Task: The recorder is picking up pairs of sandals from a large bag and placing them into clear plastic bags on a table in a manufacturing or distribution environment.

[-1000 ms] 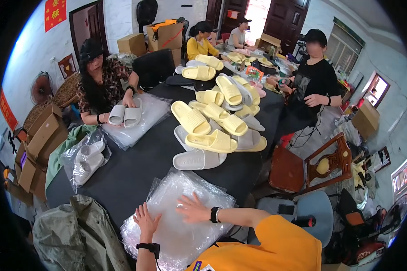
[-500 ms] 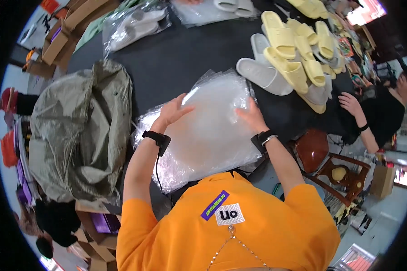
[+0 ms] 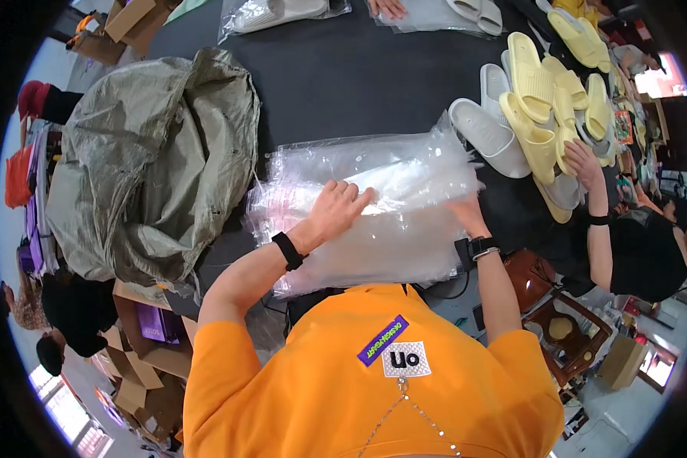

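Note:
A stack of clear plastic bags (image 3: 374,256) lies at the table's near edge, its upper sheets bent up into a fold. On top of it, my left hand (image 3: 337,210) is closed, its curled fingers pinching the plastic near the fold. My right hand (image 3: 472,216) grips the right side of the bags, where the sheets rise over it. Plastic covers most of that hand's fingers. Just beyond it on the right are a grey slipper (image 3: 490,137) and several yellow slippers (image 3: 530,76), piled together.
A crumpled grey-green woven sack (image 3: 141,168) takes up the table's left. Bagged slippers (image 3: 278,14) sit at the far edge, beside another person's hand (image 3: 388,8). At right, a co-worker's hand (image 3: 582,162) touches the slipper pile. A wooden chair (image 3: 569,328) stands at lower right.
Both hands have gone from lying spread on the flat stack to gripping it, and the upper bags are now folded up. The co-worker's hand has reached the yellow slippers. The view has shifted.

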### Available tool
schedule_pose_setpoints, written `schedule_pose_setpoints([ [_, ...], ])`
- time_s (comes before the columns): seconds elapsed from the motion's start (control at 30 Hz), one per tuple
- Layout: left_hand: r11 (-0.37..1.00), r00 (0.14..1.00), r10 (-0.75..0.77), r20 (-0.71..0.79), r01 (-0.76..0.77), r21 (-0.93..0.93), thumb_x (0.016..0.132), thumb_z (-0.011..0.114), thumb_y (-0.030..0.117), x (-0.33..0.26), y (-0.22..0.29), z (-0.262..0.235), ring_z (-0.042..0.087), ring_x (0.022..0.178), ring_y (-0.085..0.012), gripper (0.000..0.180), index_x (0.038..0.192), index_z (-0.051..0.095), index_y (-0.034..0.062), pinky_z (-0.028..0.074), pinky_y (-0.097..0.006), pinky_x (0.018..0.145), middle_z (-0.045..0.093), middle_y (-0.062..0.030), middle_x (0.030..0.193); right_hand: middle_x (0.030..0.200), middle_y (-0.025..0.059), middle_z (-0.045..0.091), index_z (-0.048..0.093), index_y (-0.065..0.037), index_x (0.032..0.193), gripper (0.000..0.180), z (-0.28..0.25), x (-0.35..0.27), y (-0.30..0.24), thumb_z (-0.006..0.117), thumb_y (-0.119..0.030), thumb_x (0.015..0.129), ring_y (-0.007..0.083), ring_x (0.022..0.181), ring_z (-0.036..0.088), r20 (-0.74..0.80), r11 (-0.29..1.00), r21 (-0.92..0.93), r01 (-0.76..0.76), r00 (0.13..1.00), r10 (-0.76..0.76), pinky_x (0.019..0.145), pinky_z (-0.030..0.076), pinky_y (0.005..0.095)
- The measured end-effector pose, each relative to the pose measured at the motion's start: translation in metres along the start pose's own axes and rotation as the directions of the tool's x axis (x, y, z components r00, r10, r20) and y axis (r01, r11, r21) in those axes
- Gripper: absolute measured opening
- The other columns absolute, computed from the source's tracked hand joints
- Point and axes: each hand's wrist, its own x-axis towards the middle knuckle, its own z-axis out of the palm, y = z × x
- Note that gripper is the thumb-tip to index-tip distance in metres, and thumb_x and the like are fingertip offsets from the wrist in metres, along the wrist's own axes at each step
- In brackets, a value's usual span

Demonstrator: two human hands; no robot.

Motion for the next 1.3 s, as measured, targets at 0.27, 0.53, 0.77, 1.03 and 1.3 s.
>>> schedule_pose_setpoints([
  [0.27,0.946,0.986,0.168,-0.005,-0.163,-0.279,0.063,0.056,0.004,-0.013,0.001,-0.019,0.051,0.072,-0.0219,0.045,0.106,0.053,0.0173,0.037,-0.034,0.065,0.048,-0.0042,0.072,0.109,0.0105,0.052,0.04,0.001,0.12,0.056,-0.039,0.021,0.065,0.067,-0.012,0.073,0.0169,0.095,0.052,0.059,0.878,-0.405,0.254,0.966,-0.253,0.082,0.043,0.031],
  [0.53,0.947,0.983,-0.185,-0.003,0.178,-0.268,0.065,0.059,0.013,0.035,-0.072,0.017,0.046,0.105,-0.0311,0.048,0.113,0.053,0.0171,0.036,-0.045,0.086,0.053,-0.0118,0.103,0.101,0.0079,0.055,0.043,-0.001,0.115,0.057,0.005,0.019,-0.036,0.072,-0.013,0.067,0.0149,0.089,0.054,0.014,0.983,0.088,-0.163,0.987,0.162,0.077,0.045,0.0292],
  [0.77,0.822,0.799,-0.441,0.408,0.542,-0.173,0.06,0.07,0.027,0.064,-0.082,0.014,0.046,0.107,-0.0329,0.058,0.112,0.05,0.0124,0.037,-0.047,0.087,0.051,-0.0116,0.113,0.1,0.0094,0.058,0.042,-0.002,0.117,0.063,0.004,0.02,-0.029,0.074,-0.018,0.065,0.0174,0.088,0.057,-0.096,0.989,-0.072,-0.13,0.988,0.123,0.077,0.045,0.0289],
  [1.03,0.705,0.683,-0.327,0.653,0.637,-0.312,0.054,0.071,0.031,0.064,-0.103,0.022,0.057,0.096,-0.0307,0.061,0.106,0.054,0.0069,0.044,-0.039,0.081,0.061,-0.0144,0.1,0.102,0.0089,0.056,0.042,0.0,0.118,0.059,0.009,0.016,-0.054,0.072,-0.012,0.068,0.0159,0.09,0.054,0.057,0.961,0.215,-0.173,0.985,0.164,0.079,0.044,0.0287],
  [1.3,0.736,0.741,-0.33,0.585,0.59,-0.331,0.058,0.069,0.029,0.058,-0.083,0.001,0.058,0.091,-0.0315,0.051,0.101,0.055,0.0062,0.045,-0.04,0.078,0.062,-0.0147,0.093,0.123,0.0179,0.041,0.032,-0.003,0.128,0.073,0.017,0.005,-0.06,0.071,-0.021,0.069,0.0275,0.112,0.041,-0.142,0.973,-0.217,-0.082,0.989,0.051,0.093,0.034,0.0426],
])
